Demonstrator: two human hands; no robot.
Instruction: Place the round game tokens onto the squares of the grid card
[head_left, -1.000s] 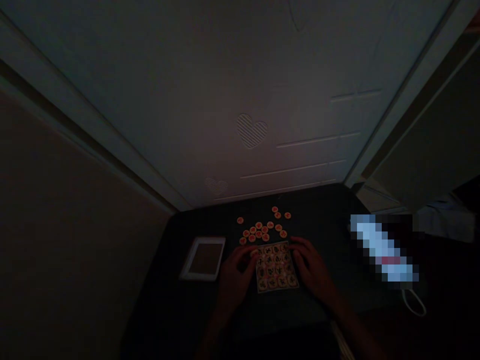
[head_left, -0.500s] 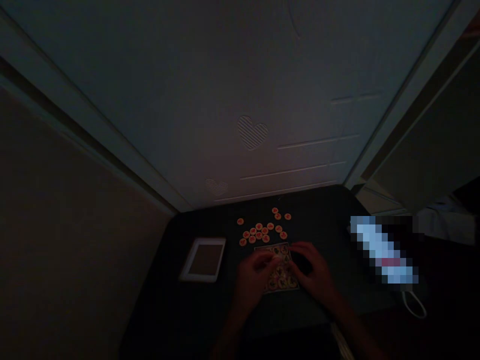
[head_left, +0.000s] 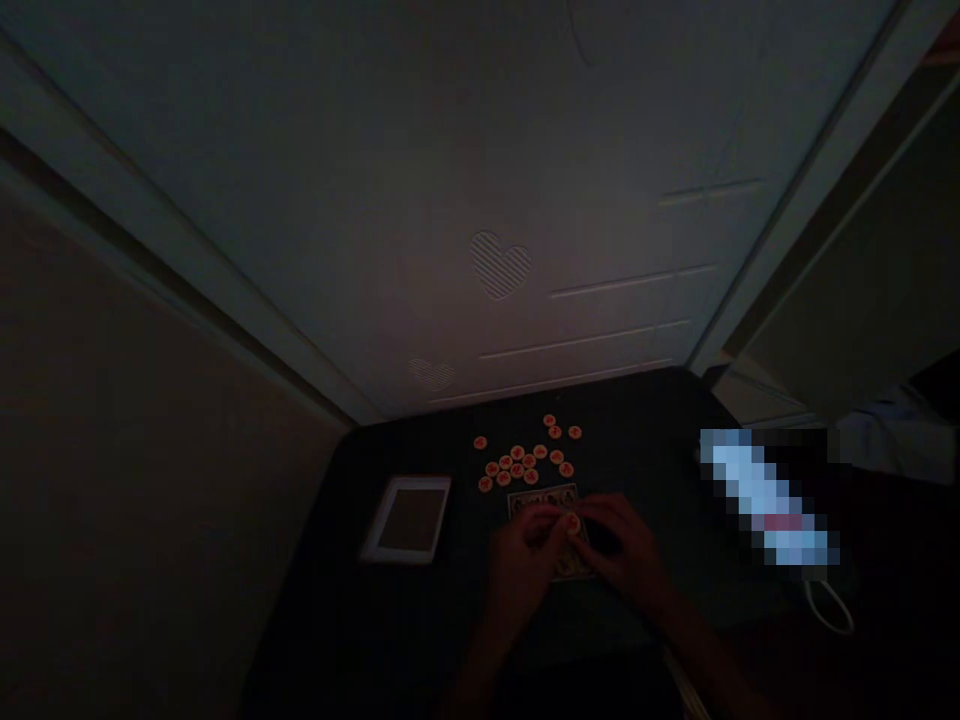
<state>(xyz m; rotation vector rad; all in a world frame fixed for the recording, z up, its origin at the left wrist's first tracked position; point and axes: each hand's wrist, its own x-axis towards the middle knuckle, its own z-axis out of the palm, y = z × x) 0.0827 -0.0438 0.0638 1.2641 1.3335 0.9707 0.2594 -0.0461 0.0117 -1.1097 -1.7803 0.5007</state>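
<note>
The room is very dark. A small square game board [head_left: 541, 498] with round pieces on it lies on a dark table [head_left: 352, 600]. My left hand [head_left: 523, 560] and my right hand [head_left: 624, 552] meet over the board's middle, fingertips close together around a round piece with a red mark [head_left: 573, 522]. Their fingers look curled, but the gloom hides which hand grips the piece. Much of the board is covered by both hands. Several loose round pieces with red marks [head_left: 525, 458] lie scattered just beyond the board.
A white-rimmed rectangular tray or lid [head_left: 409, 517] lies left of the board. A pale door with heart shapes [head_left: 501, 264] stands behind the table. A blurred light-blue patch [head_left: 769, 505] and a white loop of cord [head_left: 829, 605] are at the right.
Both hands have moved inward from the board's two sides and now meet over its middle, covering most of it. The loose pieces have not moved.
</note>
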